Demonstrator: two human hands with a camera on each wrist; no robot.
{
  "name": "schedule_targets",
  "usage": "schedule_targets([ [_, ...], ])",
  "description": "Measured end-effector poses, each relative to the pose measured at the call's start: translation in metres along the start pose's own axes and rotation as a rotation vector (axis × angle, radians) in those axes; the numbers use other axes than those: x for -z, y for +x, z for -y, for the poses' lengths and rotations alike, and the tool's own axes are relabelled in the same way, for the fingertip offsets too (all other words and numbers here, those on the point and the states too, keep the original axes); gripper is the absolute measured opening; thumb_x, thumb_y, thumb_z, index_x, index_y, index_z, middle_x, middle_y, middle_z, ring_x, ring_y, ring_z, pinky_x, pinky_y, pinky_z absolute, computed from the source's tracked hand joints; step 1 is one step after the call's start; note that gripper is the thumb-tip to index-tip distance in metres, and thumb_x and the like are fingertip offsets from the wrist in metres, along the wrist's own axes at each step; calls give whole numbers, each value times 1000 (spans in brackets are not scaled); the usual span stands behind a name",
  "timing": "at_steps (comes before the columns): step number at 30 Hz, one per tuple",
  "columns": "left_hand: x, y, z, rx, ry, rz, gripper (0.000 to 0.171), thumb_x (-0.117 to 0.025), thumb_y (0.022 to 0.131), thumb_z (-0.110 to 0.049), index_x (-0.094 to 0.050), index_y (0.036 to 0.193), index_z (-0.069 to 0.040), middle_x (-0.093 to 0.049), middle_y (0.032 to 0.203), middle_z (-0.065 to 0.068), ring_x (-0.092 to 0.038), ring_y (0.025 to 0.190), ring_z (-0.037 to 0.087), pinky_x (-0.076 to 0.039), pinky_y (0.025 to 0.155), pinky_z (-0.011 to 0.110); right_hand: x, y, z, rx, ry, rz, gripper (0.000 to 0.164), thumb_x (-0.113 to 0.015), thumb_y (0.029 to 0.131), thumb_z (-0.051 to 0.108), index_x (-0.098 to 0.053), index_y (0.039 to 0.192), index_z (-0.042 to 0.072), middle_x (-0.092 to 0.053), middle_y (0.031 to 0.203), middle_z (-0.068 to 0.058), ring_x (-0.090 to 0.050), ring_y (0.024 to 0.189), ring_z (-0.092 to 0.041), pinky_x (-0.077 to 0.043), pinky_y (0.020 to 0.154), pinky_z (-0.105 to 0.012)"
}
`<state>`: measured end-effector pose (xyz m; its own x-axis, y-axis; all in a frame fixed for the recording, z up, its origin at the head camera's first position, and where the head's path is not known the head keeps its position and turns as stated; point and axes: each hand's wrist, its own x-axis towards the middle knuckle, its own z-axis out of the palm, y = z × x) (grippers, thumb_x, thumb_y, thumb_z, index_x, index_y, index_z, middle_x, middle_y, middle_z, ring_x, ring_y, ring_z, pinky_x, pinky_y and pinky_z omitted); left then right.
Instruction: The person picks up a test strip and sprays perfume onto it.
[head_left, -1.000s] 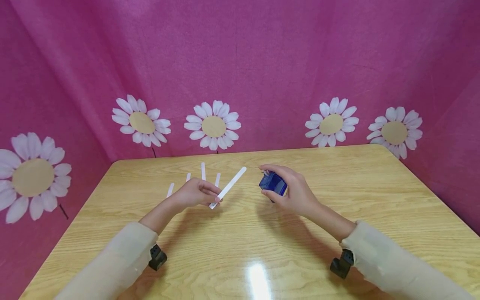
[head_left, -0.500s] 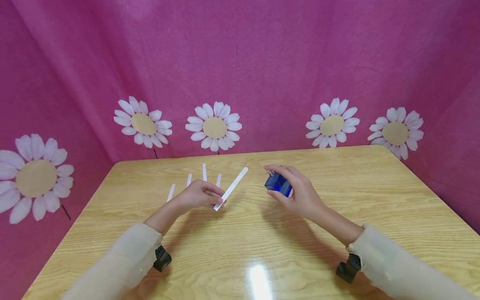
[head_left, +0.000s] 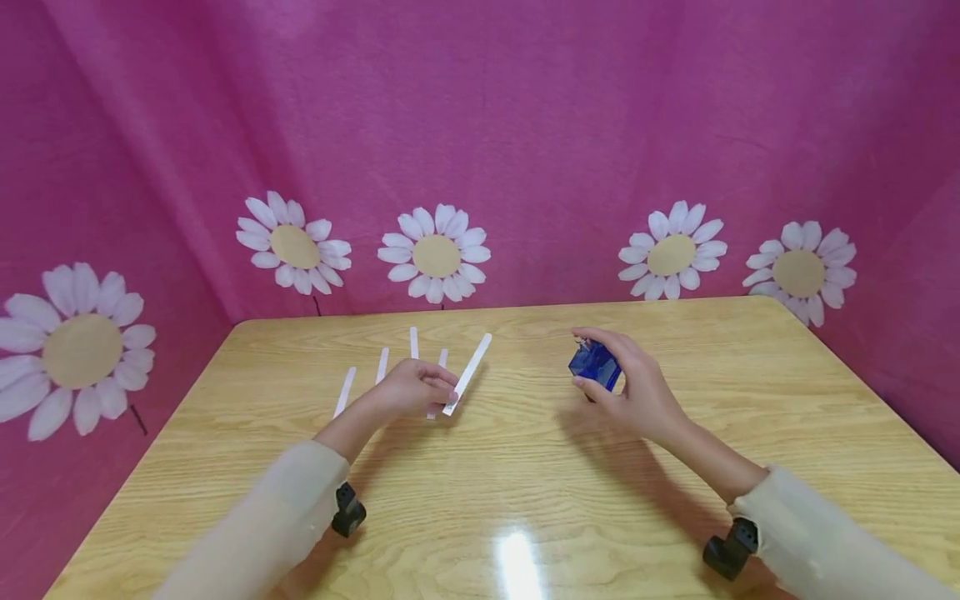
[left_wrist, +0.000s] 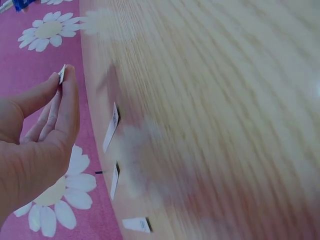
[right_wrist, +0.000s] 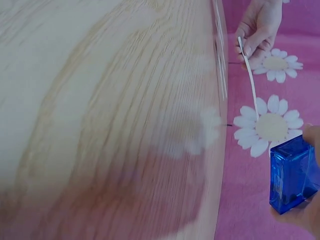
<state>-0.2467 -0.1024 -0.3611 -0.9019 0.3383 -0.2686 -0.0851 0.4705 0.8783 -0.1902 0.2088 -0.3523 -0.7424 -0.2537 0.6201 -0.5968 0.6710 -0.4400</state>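
My left hand pinches the lower end of a white paper test strip between thumb and fingers. The strip tilts up and away, its round tip highest, with small dark print by the thumb. My right hand grips a blue, see-through perfume bottle above the table, index finger over its top end and thumb on the lower end. In the right wrist view the boxy bottle lies between finger and thumb. A wide gap separates the bottle from the held strip.
Several more white paper strips, among them one at the far left, lie spread on the wooden table behind and beside my left hand. A pink curtain with printed daisies hangs along the table's back edge.
My right hand has moved to the right with the perfume bottle, widening the gap to the strip. The left hand has shifted slightly right, and its strip stands a little steeper.
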Motion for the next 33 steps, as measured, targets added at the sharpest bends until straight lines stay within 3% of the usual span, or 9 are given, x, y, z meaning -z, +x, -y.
schedule_targets([
  [4,-6,10,-1,8,-39,-29,29,-64,89,-6,-63,116,5,-71,107,19,-68,80,12,-59,84,32,6,-3,-5,-1,-15,-31,62,-79,76,6,-54,132,14,-61,128,-10,-58,116,-25,-52,88,-41],
  [8,-11,21,-3,10,-64,-57,30,-64,89,-4,-62,116,8,-69,111,23,-69,85,14,-58,85,33,11,-5,-8,13,-13,-69,63,-79,74,4,-56,132,13,-63,126,-9,-58,114,-23,-47,93,-19],
  [12,-17,31,-9,62,-92,-83,29,-64,90,-5,-62,116,7,-69,107,20,-67,85,13,-58,85,30,17,-6,-10,19,-9,-98,64,-80,73,2,-56,131,12,-64,125,-10,-59,111,-23,-39,93,-4],
  [18,-24,43,-18,107,-143,-126,27,-65,89,-3,-64,114,7,-66,102,13,-66,81,12,-58,84,26,24,-9,-11,-4,-25,-106,65,-80,73,1,-56,132,12,-63,127,-11,-59,108,-19,-40,87,1],
  [23,-30,50,-20,128,-152,-147,25,-68,86,-1,-66,109,7,-67,92,10,-63,66,8,-59,76,23,28,-11,-11,-15,-19,-109,65,-80,73,1,-56,132,12,-64,126,-11,-58,106,-10,-42,83,1],
  [33,-35,49,-28,171,-190,-136,21,-66,86,2,-65,106,11,-71,88,16,-63,59,10,-60,76,27,32,-13,-12,-24,-23,-107,64,-80,73,1,-57,131,12,-65,123,-12,-55,102,-1,-45,79,-1],
])
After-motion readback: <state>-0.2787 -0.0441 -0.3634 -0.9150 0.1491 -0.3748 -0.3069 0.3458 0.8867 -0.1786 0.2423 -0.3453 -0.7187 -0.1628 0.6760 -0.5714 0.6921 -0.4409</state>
